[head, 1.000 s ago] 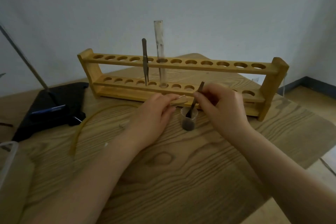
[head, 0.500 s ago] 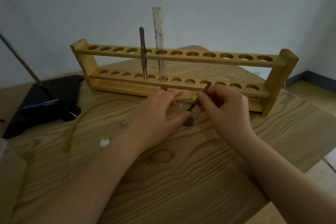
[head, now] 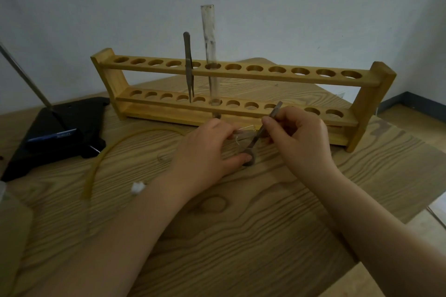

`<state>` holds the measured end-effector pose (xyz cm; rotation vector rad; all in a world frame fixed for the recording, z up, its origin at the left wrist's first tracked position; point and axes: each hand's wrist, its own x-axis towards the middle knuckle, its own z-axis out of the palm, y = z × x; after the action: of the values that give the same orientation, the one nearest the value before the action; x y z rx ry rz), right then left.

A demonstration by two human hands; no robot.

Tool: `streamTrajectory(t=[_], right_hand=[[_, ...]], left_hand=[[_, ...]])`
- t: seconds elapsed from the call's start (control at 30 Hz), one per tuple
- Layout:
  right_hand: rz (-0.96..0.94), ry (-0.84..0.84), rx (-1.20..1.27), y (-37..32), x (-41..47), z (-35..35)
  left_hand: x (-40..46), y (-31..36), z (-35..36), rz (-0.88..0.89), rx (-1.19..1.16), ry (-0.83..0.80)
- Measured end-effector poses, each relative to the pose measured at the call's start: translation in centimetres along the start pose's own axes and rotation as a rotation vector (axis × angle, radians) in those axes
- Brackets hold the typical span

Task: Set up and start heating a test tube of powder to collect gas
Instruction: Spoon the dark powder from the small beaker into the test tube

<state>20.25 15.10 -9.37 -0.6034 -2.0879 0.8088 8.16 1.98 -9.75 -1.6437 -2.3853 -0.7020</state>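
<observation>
While cup-steadying, seemingly: spatula (head: 263,129) in right hand (head: 298,135).

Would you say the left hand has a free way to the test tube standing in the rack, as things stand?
Probably not at once: the left hand is gripping the small cup. The path itself looks open, since the test tube stands just behind it with only the tweezers alongside.

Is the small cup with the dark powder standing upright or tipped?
Tipped. The small cup leans toward the person in the left hand, its mouth facing sideways, while the right hand holds a metal scoop inside it.
</observation>
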Motion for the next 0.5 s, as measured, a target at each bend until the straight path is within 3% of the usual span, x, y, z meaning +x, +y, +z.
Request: streamTrajectory(t=[0.5], right_hand=[[-0.187,-0.055,-0.108,-1.1,0.4,-0.2]], left_hand=[[0.1,-0.3,0.1,-0.034,-0.037,-0.002]])
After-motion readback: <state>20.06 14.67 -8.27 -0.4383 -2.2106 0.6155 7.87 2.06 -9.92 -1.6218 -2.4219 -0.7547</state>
